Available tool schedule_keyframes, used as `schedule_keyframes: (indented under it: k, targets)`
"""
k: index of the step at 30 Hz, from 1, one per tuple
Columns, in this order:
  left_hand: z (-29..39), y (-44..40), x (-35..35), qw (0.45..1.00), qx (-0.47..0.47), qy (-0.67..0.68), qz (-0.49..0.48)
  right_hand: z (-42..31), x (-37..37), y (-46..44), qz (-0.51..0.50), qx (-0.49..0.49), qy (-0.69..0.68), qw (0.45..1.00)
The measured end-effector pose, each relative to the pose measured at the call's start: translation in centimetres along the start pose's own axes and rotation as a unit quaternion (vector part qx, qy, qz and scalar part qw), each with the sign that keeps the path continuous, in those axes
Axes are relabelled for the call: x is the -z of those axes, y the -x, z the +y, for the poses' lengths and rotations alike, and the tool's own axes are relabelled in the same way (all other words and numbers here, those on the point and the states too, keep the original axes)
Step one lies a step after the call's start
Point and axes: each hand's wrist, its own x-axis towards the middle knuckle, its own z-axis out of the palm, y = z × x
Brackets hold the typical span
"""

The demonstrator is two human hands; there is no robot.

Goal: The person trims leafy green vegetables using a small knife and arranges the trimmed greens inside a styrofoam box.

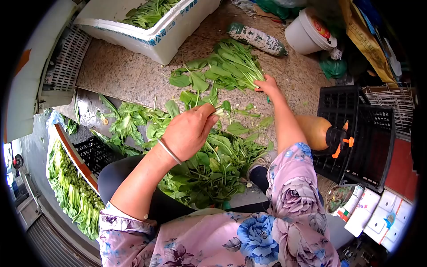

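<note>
My left hand (190, 127), with a bangle at the wrist, is closed around a stalk of leafy greens (218, 112), its pale cut end poking out past the thumb. Farther forward, my right hand (268, 86) has its fingers wrapped round the stem ends of a bunch of leafy greens (233, 64), whose leaves point away to the left on the speckled floor. Between my legs lies a big heap of loose leaves (204, 171). Scattered leaves (189, 80) lie to the left of the bunch.
Ahead on the left stands a white foam box (160, 38) with greens inside. A wrapped roll (258, 39) and white bucket (307, 33) are at the back. An orange spray bottle (313, 132) and black crates (369, 147) stand right. Packed greens (73, 187) fill a container at left.
</note>
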Motion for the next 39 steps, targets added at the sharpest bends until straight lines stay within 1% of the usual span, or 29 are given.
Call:
schedule_keyframes:
  k: [1, 3, 4, 6, 7, 9, 10, 12, 13, 15, 16, 17, 19, 21, 22, 23, 25, 26, 27, 29, 31, 33, 34, 35, 37, 38, 39]
  targets:
    - [0.0, 0.0, 0.0, 1.0, 0.001, 0.0, 0.001, -0.1, -0.5, 0.5, -0.001, 0.0, 0.001, 1.0]
    - [0.0, 0.0, 0.0, 1.0, 0.001, -0.007, -0.001, -0.1, -1.3, 1.0, 0.102, -0.019, -0.014, 0.995]
    - [0.1, 0.0, 0.0, 1.0, 0.001, -0.007, 0.0, 0.1, -1.4, 0.9, 0.101, -0.018, -0.013, 0.995]
    - [0.1, 0.0, 0.0, 1.0, -0.005, -0.006, 0.003, 0.6, -1.8, 0.6, 0.113, -0.021, -0.12, 0.986]
    - [0.2, 0.0, 0.0, 1.0, -0.005, -0.005, 0.004, 0.9, -2.0, 0.4, 0.113, -0.021, -0.119, 0.986]
    - [0.4, 0.1, 0.1, 1.0, -0.002, -0.019, -0.004, 1.1, -2.3, -0.1, 0.114, -0.027, -0.192, 0.974]
    - [0.3, 0.1, -0.1, 1.0, -0.002, -0.02, -0.002, 1.0, -2.2, -0.4, 0.113, -0.026, -0.192, 0.975]
    - [0.2, -0.1, -0.5, 0.998, -0.031, -0.016, 0.049, 0.0, -1.8, -0.4, 0.115, -0.037, -0.213, 0.969]
    - [0.3, -0.1, -0.4, 0.998, -0.032, -0.015, 0.052, -0.8, -1.6, 0.1, 0.116, -0.035, -0.211, 0.97]
    - [1.0, -0.3, 0.0, 0.998, 0.012, -0.018, 0.05, -2.8, -0.4, 1.5, 0.118, -0.021, -0.228, 0.966]
    - [1.2, -0.5, 0.1, 0.998, 0.01, -0.016, 0.054, -3.6, 0.4, 2.0, 0.098, -0.006, -0.233, 0.968]
    - [1.4, -0.6, 0.1, 0.997, 0.019, -0.028, 0.069, -4.3, 1.1, 2.7, 0.1, -0.003, -0.23, 0.968]
    - [1.7, -0.7, -0.1, 0.995, 0.026, -0.037, 0.087, -6.4, 2.7, 5.7, 0.06, 0.057, -0.196, 0.977]
    - [1.6, -0.9, -0.7, 0.987, -0.047, -0.052, 0.148, -8.3, 3.5, 9.7, 0.078, 0.078, -0.171, 0.979]
    - [1.8, -1.0, -0.8, 0.978, -0.076, -0.111, 0.161, -9.1, 3.8, 11.7, 0.06, 0.088, -0.133, 0.985]
    - [2.2, -0.8, -0.6, 0.977, -0.08, -0.109, 0.163, -9.7, 3.9, 13.9, 0.041, 0.098, -0.095, 0.99]
    - [3.5, -0.5, -0.4, 0.966, -0.145, -0.133, 0.167, -10.3, 3.4, 18.5, -0.001, 0.085, -0.08, 0.993]
    - [3.8, -0.5, -0.9, 0.949, -0.188, -0.175, 0.181, -10.3, 3.0, 20.6, -0.01, 0.071, -0.072, 0.995]
    - [4.0, -0.2, -1.3, 0.949, -0.192, -0.172, 0.181, -9.6, 2.7, 22.3, -0.059, 0.076, -0.098, 0.991]
    - [4.5, 0.4, -2.1, 0.947, -0.229, -0.189, 0.122, -9.0, 2.1, 26.0, -0.119, 0.058, -0.128, 0.983]
    - [4.9, 0.9, -2.8, 0.941, -0.234, -0.206, 0.127, -8.7, 1.5, 28.8, -0.15, 0.026, -0.182, 0.971]
    - [5.2, 1.5, -2.9, 0.955, -0.174, -0.24, 0.0, -8.0, 1.2, 30.0, -0.154, 0.023, -0.188, 0.97]
    - [4.6, 1.7, -3.2, 0.954, -0.216, -0.202, 0.05, -7.7, 1.1, 30.4, -0.164, 0.022, -0.192, 0.967]
    - [4.4, 1.7, -3.2, 0.953, -0.219, -0.204, 0.045, -7.7, 1.1, 30.9, -0.162, 0.021, -0.197, 0.967]
    - [4.6, 1.5, -2.8, 0.978, -0.185, -0.096, -0.012, -8.5, 1.4, 32.1, -0.179, 0.05, -0.226, 0.956]
    - [5.0, 1.5, -2.4, 0.985, -0.168, -0.046, -0.017, -8.6, 1.8, 32.4, -0.181, 0.071, -0.24, 0.951]
    - [4.9, 1.4, -2.5, 0.984, -0.168, -0.053, -0.018, -8.5, 2.1, 32.6, -0.183, 0.076, -0.245, 0.949]
